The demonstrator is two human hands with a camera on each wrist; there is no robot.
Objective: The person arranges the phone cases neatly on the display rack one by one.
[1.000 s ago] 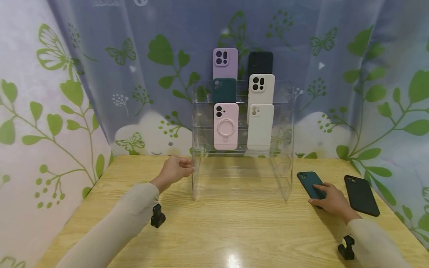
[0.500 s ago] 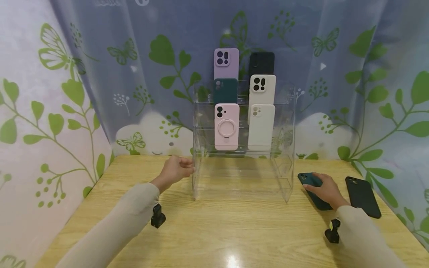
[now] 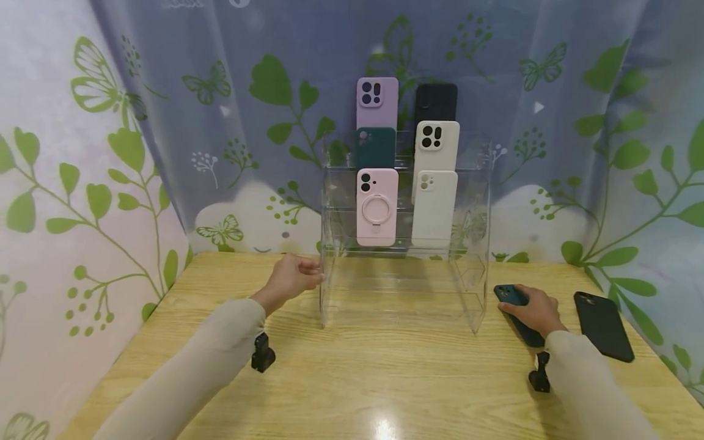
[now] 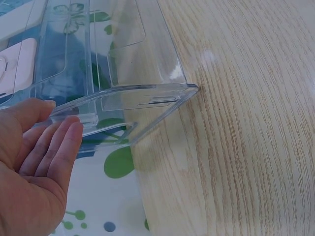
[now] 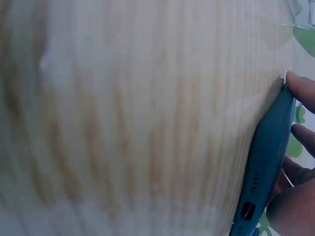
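Observation:
A clear acrylic display stand (image 3: 477, 299) rises at the back middle of the table. At its left side, my left hand (image 3: 290, 278) pinches the edge of the side panel between thumb and fingers, as the left wrist view shows. To the right of the stand, my right hand (image 3: 536, 308) grips a dark teal phone case (image 3: 508, 296), thumb on one long side and fingers on the other. The right wrist view catches this teal case edge-on, with the port opening in its end visible. Beside it lies a black phone case (image 3: 604, 327).
On the stand's left lean a purple case (image 3: 379, 113), a dark green case (image 3: 376, 148) and a pink case (image 3: 376, 229). To their right are a black case (image 3: 436, 101), a cream case (image 3: 437, 159) and a white case (image 3: 433, 214). A patterned curtain (image 3: 308, 36) hangs behind.
My right hand has slid from the lower part of the teal case up toward its camera end and now grips it by the sides. My left hand has kept its place at the stand.

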